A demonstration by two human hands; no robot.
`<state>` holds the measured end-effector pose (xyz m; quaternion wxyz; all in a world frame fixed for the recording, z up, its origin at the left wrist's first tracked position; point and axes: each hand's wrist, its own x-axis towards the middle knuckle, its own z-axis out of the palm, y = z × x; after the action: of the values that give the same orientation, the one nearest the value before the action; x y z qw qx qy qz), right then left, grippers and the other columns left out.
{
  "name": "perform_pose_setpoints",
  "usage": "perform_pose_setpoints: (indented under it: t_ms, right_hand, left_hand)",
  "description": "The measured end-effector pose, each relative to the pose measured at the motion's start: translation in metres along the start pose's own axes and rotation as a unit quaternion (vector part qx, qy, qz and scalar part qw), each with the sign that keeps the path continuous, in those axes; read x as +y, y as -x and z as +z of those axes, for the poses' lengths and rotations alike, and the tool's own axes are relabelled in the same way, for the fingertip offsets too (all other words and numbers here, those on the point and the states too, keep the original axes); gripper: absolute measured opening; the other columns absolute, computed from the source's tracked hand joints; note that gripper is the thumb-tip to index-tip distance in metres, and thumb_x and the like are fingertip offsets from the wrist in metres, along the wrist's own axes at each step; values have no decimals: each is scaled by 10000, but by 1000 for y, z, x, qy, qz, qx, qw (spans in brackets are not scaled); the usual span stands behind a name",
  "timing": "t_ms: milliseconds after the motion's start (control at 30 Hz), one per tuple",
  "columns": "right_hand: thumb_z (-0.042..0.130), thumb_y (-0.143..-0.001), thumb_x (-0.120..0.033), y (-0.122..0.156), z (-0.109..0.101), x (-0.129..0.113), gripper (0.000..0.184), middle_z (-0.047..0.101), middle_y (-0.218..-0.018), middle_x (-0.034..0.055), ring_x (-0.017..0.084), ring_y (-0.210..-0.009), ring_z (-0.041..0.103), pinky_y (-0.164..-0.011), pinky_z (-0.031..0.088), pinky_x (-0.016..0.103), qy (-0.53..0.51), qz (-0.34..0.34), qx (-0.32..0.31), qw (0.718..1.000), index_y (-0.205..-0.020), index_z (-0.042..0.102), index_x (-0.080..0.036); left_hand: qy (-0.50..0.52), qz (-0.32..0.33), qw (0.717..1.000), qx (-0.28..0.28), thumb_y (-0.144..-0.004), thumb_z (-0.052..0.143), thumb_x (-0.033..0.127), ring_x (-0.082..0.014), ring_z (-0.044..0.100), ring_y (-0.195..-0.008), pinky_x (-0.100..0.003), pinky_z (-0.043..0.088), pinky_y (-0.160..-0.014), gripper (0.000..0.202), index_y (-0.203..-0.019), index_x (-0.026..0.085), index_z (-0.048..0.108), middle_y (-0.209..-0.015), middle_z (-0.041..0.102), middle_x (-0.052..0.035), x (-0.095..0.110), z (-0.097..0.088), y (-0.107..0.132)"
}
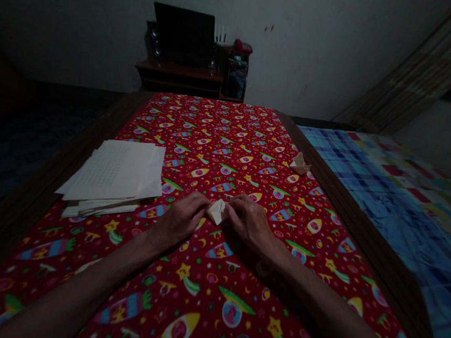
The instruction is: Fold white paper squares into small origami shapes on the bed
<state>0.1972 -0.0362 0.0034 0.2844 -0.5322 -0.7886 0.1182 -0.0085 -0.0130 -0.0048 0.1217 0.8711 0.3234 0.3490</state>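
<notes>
A small folded piece of pale paper [217, 212] is held between my two hands, just over the red patterned cloth [217, 265]. My left hand [184, 215] pinches its left side with the fingers closed. On the opposite side, my right hand [249, 219] grips the paper between thumb and fingers. Both sets of fingertips partly cover its edges. Another folded paper piece [300, 164], tan and pointed, rests on the cloth farther off to the right, apart from my hands.
Left of my hands lies an uneven stack of paper sheets [118, 173], the top one with writing. Dark wooden edges [376, 256] border the cloth. Beyond the far end stand a black monitor [184, 35], speakers and a red telephone [242, 46]. A blue checked cover [350, 185] spreads at right.
</notes>
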Motion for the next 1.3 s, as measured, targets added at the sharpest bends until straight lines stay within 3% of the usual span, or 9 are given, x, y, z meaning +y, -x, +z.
perform_pose_setpoints:
  t_ms: [167,333,467,600,767,933,1100,1300]
  right_hand:
    - [474,-882,-242,-7,1,-3,179,617,-877,78,162,-754,566,-673,417,268,20,20,-16,999,-907,627,-152]
    - [506,-825,-138,-12,5,-2,181,606,-980,88,169,-840,573,-730,442,269,-60,-15,-17,998,-972,609,-154]
    - [529,-825,-148,-11,8,4,158,575,-967,72,158,-860,549,-742,443,262,-112,-42,-3,993,-971,586,-157]
    - [565,-838,-256,-8,4,4,105,541,-949,71,181,-879,498,-749,416,295,-50,-74,0,996,-891,593,-169]
    - [530,-873,-402,-10,0,0,254,551,-835,49,168,-774,475,-670,368,291,28,-88,-45,995,-804,621,-175]
    - [523,-871,-358,-15,-2,-7,239,559,-877,73,190,-826,457,-736,356,327,77,-102,-19,992,-780,642,-172]
    - [510,-869,-419,-17,5,-7,288,547,-880,70,193,-840,462,-741,370,319,60,-81,-16,995,-805,646,-174]
    - [540,-848,-240,-16,14,-2,120,578,-823,45,170,-794,489,-701,372,285,16,-55,-27,998,-842,631,-162]
  left_hand:
    - [-3,1,1000,3,-878,469,102,-148,591,-848,-254,491,-761,111,-949,152,537,-898,597,-48,0,1,0]
    - [0,3,1000,-2,-877,466,89,-142,585,-834,-246,486,-753,110,-936,149,536,-882,593,-42,1,-1,0]
    - [5,-4,1000,-9,-883,467,99,-138,577,-832,-245,480,-757,100,-932,155,534,-881,588,-35,2,-1,0]
    - [5,-2,1000,-8,-886,469,100,-138,572,-842,-245,473,-764,103,-946,151,534,-895,584,-38,1,1,0]
    - [19,-6,1000,-16,-889,459,99,-137,569,-850,-242,472,-767,112,-953,154,533,-903,582,-40,2,0,0]
    - [16,-5,1000,-14,-893,460,111,-143,573,-849,-252,474,-770,95,-932,158,532,-896,585,-42,3,0,1]
    - [16,-4,1000,-15,-893,450,101,-145,574,-861,-261,478,-774,121,-965,159,527,-911,583,-44,1,1,2]
    - [15,-8,1000,-13,-893,455,120,-143,577,-858,-266,486,-777,110,-952,165,537,-908,591,-41,0,1,1]
